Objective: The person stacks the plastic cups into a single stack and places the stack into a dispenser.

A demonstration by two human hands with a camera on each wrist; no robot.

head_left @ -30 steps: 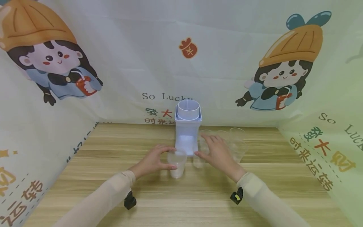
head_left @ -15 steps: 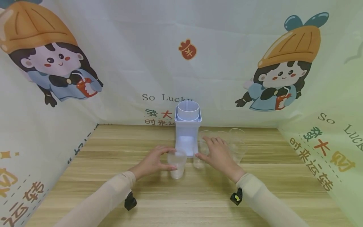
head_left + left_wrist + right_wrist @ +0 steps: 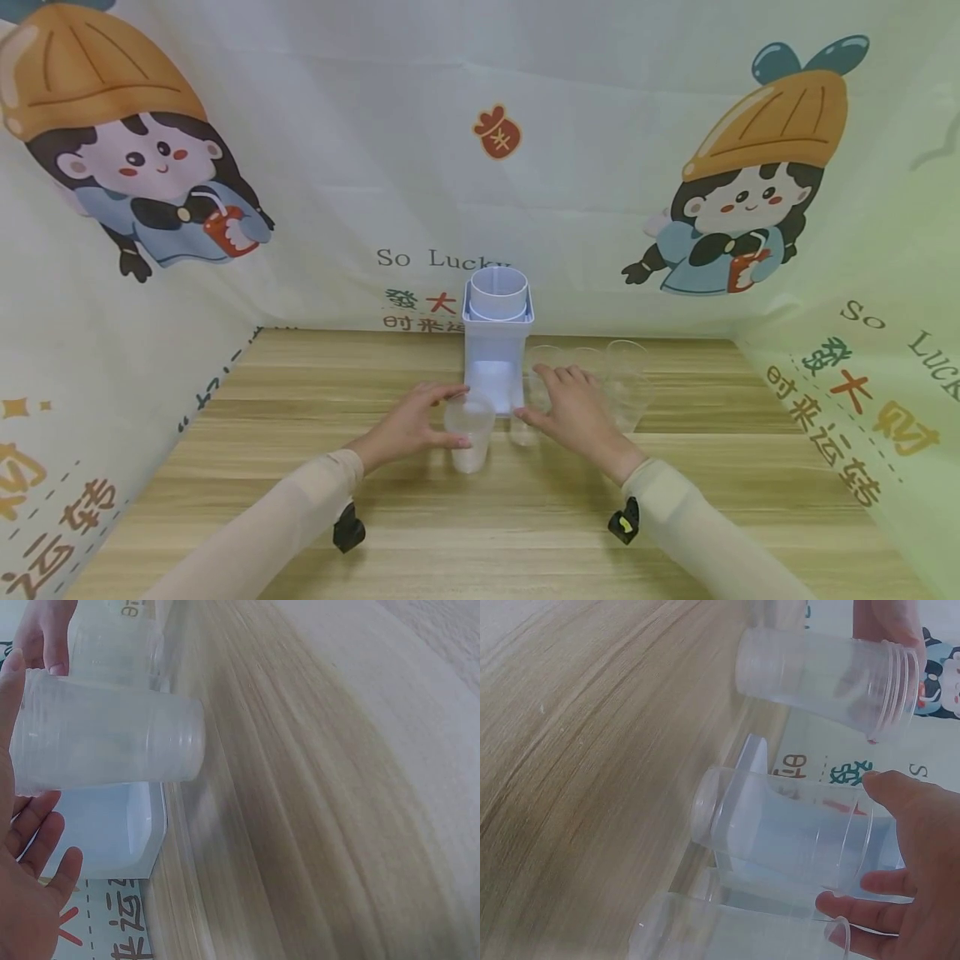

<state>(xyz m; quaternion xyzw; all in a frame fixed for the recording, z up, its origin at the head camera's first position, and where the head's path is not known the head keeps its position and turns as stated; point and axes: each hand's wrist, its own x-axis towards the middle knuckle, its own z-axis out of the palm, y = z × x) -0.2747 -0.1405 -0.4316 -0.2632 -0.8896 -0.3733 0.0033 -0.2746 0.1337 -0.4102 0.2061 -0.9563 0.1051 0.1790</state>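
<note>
In the head view my left hand (image 3: 412,429) holds a stack of frosted plastic cups (image 3: 469,437) upright between thumb and fingers. The right wrist view shows several rims close together on that stack (image 3: 825,679). My right hand (image 3: 577,417) has its thumb and fingers on either side of a clear plastic cup (image 3: 787,825), near the rim. This cup stands upright on the table, and the hand partly hides it in the head view. Behind both hands stands a pale blue-white plastic holder (image 3: 493,346) with a round tube (image 3: 498,292) in its top.
More clear cups (image 3: 630,387) stand behind and to the right of my right hand. One of these cups (image 3: 735,934) is close to the fingers in the right wrist view. A printed cloth (image 3: 600,208) encloses the wooden table (image 3: 480,542) at the back and sides.
Both hands stay almost where they were, around the same cups. The left hand has shifted very slightly to the right. The cups and holder stand as before.
</note>
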